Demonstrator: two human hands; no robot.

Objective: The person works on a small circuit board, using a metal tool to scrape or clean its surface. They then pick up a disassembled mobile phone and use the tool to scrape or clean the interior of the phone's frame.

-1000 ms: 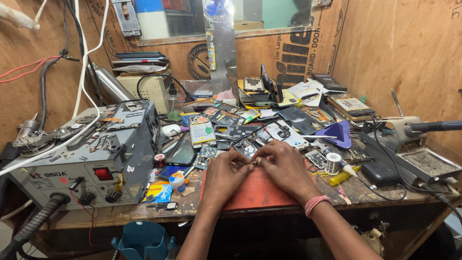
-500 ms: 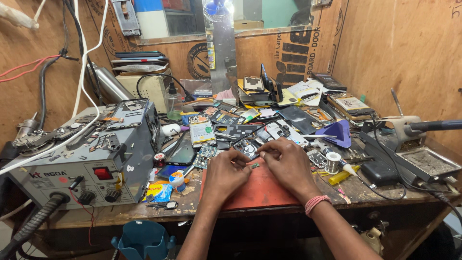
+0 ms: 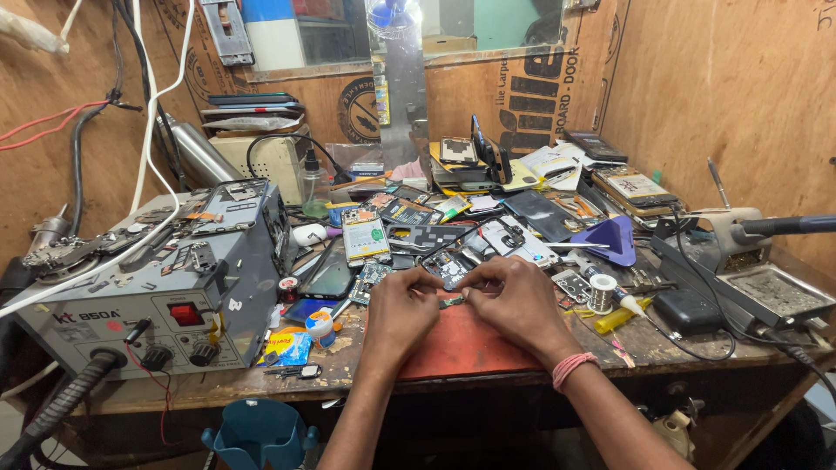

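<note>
Working over the red mat (image 3: 461, 344) at the front of the counter (image 3: 662, 344), both hands meet at a small circuit part (image 3: 452, 301). The left hand (image 3: 402, 312) is curled, fingertips pinched at the part's left edge. The right hand (image 3: 514, 298) is also curled, thumb and forefinger closed on the part's right end; a pink band (image 3: 573, 367) circles that wrist. The part sits at the mat's far edge, between the two hands. Just beyond it lies a dark phone board (image 3: 446, 265). A grey rework station (image 3: 157, 278) stands at the left. A solder spool (image 3: 601, 293) sits right of the hands, near a purple pry tool (image 3: 614, 239).
</note>
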